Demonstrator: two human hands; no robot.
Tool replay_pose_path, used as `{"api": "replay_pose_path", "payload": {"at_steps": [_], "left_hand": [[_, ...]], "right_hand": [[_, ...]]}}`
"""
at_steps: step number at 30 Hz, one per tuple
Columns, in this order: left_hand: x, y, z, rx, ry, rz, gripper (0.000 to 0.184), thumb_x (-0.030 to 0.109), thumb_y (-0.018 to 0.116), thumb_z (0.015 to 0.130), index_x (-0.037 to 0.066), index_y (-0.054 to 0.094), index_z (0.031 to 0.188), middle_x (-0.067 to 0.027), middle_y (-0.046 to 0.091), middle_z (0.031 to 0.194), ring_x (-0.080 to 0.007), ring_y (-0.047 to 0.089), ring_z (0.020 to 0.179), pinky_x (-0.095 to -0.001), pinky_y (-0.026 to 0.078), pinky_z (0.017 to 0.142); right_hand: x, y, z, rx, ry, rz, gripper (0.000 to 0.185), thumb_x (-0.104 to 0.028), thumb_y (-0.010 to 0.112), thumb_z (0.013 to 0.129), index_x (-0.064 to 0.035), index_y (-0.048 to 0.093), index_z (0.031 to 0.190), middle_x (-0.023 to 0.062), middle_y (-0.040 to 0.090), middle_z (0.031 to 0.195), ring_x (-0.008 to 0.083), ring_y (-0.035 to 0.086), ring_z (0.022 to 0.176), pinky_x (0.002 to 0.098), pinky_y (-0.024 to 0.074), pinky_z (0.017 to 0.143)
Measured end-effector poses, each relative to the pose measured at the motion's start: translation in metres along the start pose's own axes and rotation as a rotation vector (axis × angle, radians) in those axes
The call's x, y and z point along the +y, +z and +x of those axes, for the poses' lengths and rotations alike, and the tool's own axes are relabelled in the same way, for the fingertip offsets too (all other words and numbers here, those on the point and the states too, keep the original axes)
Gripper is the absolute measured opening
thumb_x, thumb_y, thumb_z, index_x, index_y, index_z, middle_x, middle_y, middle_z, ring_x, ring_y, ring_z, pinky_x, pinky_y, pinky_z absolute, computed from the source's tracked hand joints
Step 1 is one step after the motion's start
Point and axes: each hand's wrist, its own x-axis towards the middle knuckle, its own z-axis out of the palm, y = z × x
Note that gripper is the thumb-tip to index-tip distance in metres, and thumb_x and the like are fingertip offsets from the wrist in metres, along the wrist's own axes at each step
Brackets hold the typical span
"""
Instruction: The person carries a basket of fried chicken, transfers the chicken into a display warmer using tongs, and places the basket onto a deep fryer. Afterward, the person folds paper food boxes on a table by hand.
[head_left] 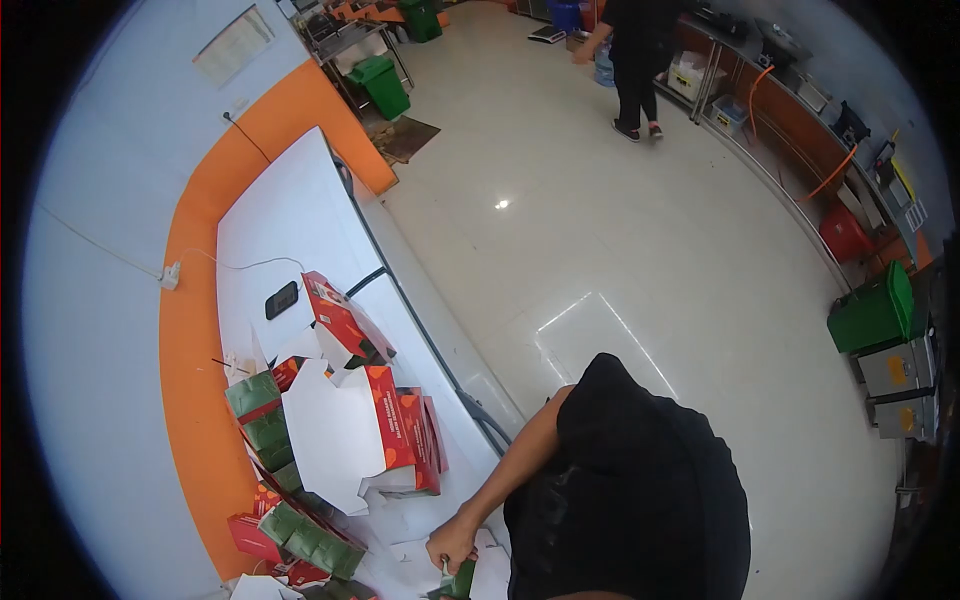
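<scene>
Green packet (pixel 461 581) at 6 o'clock, pinched in right hand's (pixel 454 543) closed fingers, by white table (pixel 290 205). Left hand out of view; state cannot be told. Red-and-white cartons (pixel 388 412) toward 11 o'clock from it.

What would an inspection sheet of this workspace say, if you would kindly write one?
Surface: white table, crowded toward the wearer's end.
Job's things: red-and-white boxes, some with open flaps; green packets among them.
Clutter: black phone lying beyond the boxes.
Hands: right hand grips a green item; left hand not in view.
Cables: white cable from the wall plug toward the boxes.
Surroundings: person in black on the floor; green bins.
</scene>
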Motion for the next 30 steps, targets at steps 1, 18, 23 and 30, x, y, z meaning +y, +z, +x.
{"api": "replay_pose_path", "payload": {"at_steps": [1, 18, 23, 30], "left_hand": [[-0.002, 0.002, -0.001, -0.007, 0.006, 0.004, 0.031, 0.028, 0.074, 0.093, 0.001, 0.077, 0.108, -0.0212, 0.072, 0.095, -0.0339, 0.071, 0.083, -0.0443, 0.058, 0.079], [-0.006, 0.011, -0.016, 0.057, -0.148, 0.116, 0.034, 0.029, 0.066, 0.098, 0.002, 0.075, 0.116, -0.0300, 0.066, 0.101, -0.0420, 0.067, 0.087, -0.0501, 0.055, 0.081], [0.007, 0.006, -0.021, 0.069, -0.273, -0.077, 0.039, 0.032, 0.069, 0.097, 0.000, 0.072, 0.121, -0.0290, 0.061, 0.111, -0.0420, 0.064, 0.100, -0.0489, 0.054, 0.088], [-0.035, 0.018, -0.035, 0.169, -0.194, -0.333, 0.059, 0.041, 0.078, 0.091, 0.010, 0.063, 0.138, -0.0235, 0.037, 0.153, -0.0390, 0.056, 0.123, -0.0507, 0.050, 0.103]], "right_hand": [[-0.003, 0.002, -0.002, 0.002, -0.004, -0.027, 0.029, -0.018, 0.067, 0.092, 0.0068, 0.070, 0.108, 0.0149, 0.070, 0.073, 0.0212, 0.072, 0.058, 0.0345, 0.0600, 0.050], [-0.008, 0.006, -0.002, 0.038, -0.171, -0.287, 0.019, -0.016, 0.070, 0.088, -0.0001, 0.076, 0.097, 0.0091, 0.072, 0.065, 0.0203, 0.071, 0.058, 0.0360, 0.0551, 0.058], [-0.006, 0.006, 0.002, 0.030, -0.183, -0.145, 0.020, -0.012, 0.068, 0.090, 0.0039, 0.072, 0.101, 0.0130, 0.072, 0.073, 0.0220, 0.072, 0.058, 0.0347, 0.0550, 0.053], [-0.004, 0.020, 0.015, -0.156, -0.097, -0.054, 0.021, -0.011, 0.068, 0.091, 0.0098, 0.066, 0.096, 0.0152, 0.069, 0.071, 0.0244, 0.072, 0.055, 0.0327, 0.0534, 0.042]]}}
